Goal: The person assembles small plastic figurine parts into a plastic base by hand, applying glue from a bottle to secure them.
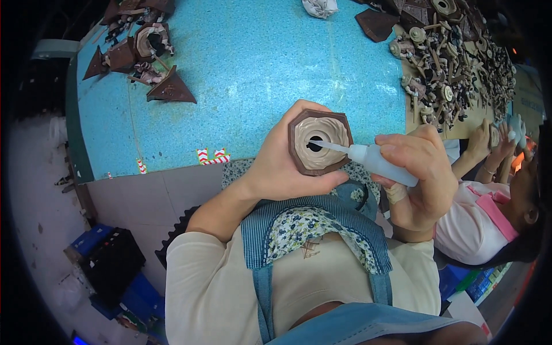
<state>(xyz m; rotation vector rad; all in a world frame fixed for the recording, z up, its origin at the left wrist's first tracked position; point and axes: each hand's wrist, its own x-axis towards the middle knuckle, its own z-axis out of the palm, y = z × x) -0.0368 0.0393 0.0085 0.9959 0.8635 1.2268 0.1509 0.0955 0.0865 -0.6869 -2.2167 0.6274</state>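
Note:
My left hand (276,164) grips a brown octagonal base (294,141) by its side, just past the table's near edge. Inside its dark rim sits a cream, rippled ring with a dark hole in the middle. In my right hand (422,167) is a translucent white squeeze bottle (384,165), tilted so that its thin nozzle (333,146) points left. The nozzle's tip is over the edge of the hole; whether it touches the base cannot be told. Fingers of both hands are closed around what they hold.
A blue mat (241,75) covers the table. Brown parts and figures (172,87) lie at the far left. Many small figure pieces (440,86) are heaped at the right. A crumpled white wad (320,7) lies at the back. A co-worker (480,221) sits close on my right.

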